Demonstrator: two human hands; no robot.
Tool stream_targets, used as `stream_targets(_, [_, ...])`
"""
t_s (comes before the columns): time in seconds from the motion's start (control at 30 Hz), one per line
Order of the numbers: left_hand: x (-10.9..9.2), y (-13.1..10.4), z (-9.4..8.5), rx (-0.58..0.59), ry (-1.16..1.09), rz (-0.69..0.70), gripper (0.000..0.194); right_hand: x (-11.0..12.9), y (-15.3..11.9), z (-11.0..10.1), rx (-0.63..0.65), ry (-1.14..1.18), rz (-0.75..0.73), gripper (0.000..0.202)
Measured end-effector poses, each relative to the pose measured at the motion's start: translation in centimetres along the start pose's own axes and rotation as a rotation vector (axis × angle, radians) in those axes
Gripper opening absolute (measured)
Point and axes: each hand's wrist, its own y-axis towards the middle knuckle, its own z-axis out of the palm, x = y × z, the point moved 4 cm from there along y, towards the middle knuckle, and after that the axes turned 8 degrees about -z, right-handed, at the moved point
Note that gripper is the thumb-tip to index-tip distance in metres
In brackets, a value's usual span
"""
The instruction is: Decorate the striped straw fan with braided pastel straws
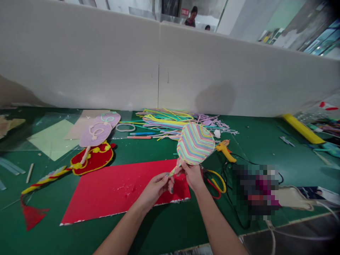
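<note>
A round fan (196,143) covered in pastel zigzag stripes is held up over the table, its twisted handle pointing down and to the left. My left hand (160,184) pinches the lower end of that handle. Just below the striped disc, my right hand (191,173) grips the top of the handle. Beneath both hands lies a red sheet (119,187) with ragged white edges and bits of residue on it. Scissors (218,182) with yellow and red handles rest right beside my right hand.
Pipe cleaners (164,122) lie heaped at the back, before a white partition (106,56). A yellow glue gun (225,151) with a black cord sits right of the fan. To the left are a red fan (92,159) with a tasselled handle and purple fan pieces (97,132).
</note>
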Motion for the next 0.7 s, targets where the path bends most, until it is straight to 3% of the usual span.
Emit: stream_targets(0.7, [0.33, 0.04, 0.13, -0.016, -0.018, -0.024, 0.027, -0.21, -0.07, -0.42, 0.035, -0.023, -0.002, 0.02])
